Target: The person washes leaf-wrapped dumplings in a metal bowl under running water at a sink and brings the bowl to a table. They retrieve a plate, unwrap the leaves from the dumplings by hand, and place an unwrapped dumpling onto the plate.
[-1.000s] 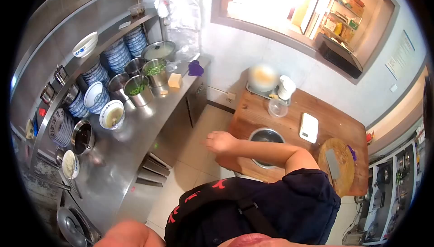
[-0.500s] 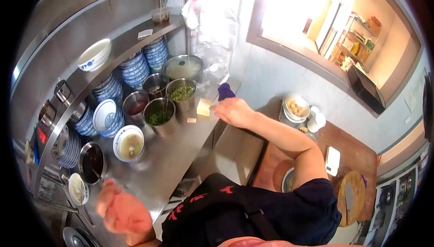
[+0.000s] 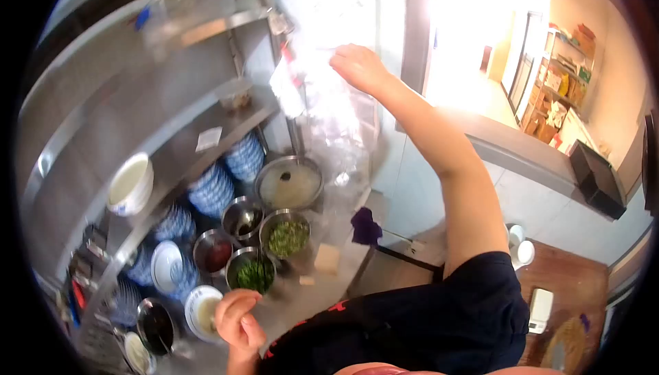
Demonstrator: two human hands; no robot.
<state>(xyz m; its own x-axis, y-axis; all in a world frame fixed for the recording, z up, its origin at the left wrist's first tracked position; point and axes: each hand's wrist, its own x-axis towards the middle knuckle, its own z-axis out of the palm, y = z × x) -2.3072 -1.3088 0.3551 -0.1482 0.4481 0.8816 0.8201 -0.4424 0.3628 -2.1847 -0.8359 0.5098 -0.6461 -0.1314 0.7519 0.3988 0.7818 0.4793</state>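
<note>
Up at the wall, my right hand is raised with its fingers drawn together at the top of some hanging clear plastic bags. Glare hides what is between those fingertips. Low on the left, my left hand hovers over the counter edge, fingers loosely curled, with nothing seen in it. Beside it is a blue-and-white bowl of pale broth, partly covered by the hand. Just beyond stand a steel pot of dark green herbs and a pot of chopped greens.
Stacked bowls line the back under a steel shelf. A large pot of cloudy liquid stands in the corner. Purple cloth lies at the counter's end. To the right, a wooden table holds a white scale.
My right hand has risen from the counter's end by the purple cloth to the hanging bags. My left hand has shifted right, near the broth bowl. The view has tilted upward.
</note>
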